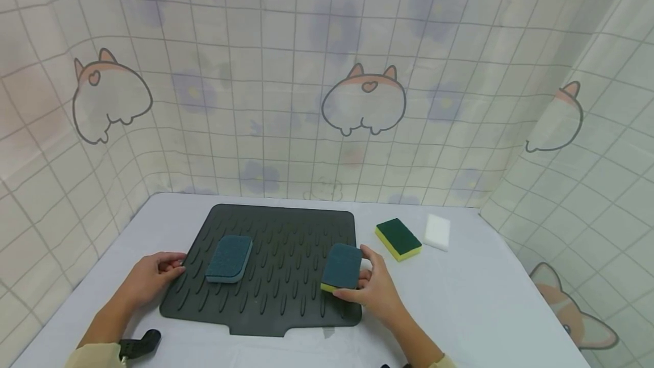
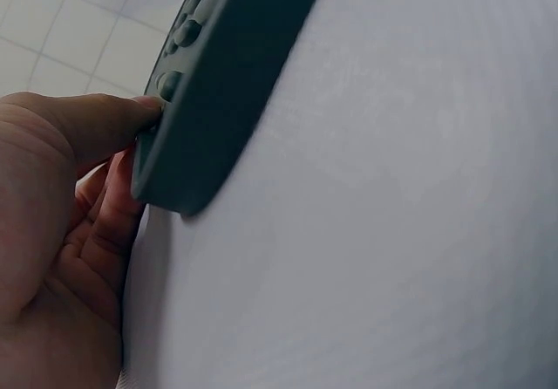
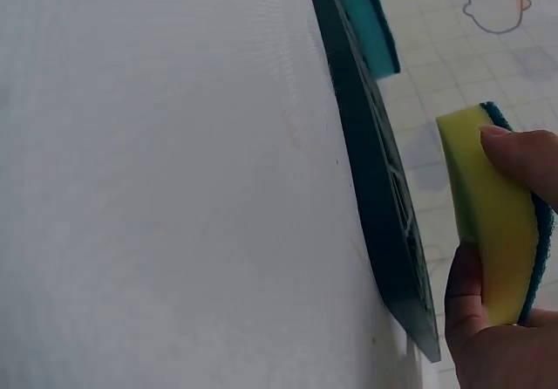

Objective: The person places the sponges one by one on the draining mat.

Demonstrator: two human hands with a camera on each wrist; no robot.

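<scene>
A dark grey drying mat (image 1: 276, 311) with raised ridges lies on the white table. My left hand (image 1: 147, 278) pinches its left edge, thumb on top and fingers beneath, as the left wrist view shows the mat's rim (image 2: 214, 101). Between the thumb and fingers of my right hand (image 1: 377, 288) is a sponge (image 1: 341, 266), yellow with a dark blue scouring face turned up. In the right wrist view this sponge (image 3: 497, 206) is held above the mat's right part. A blue sponge (image 1: 230, 257) with a darker top rests on the mat's left half.
Right of the mat lie a yellow sponge with a green scouring side (image 1: 398, 238) and a white block (image 1: 437, 231) beside it. A tiled-pattern curtain (image 1: 286, 158) with dog drawings surrounds the table (image 1: 460, 311) at the back and sides.
</scene>
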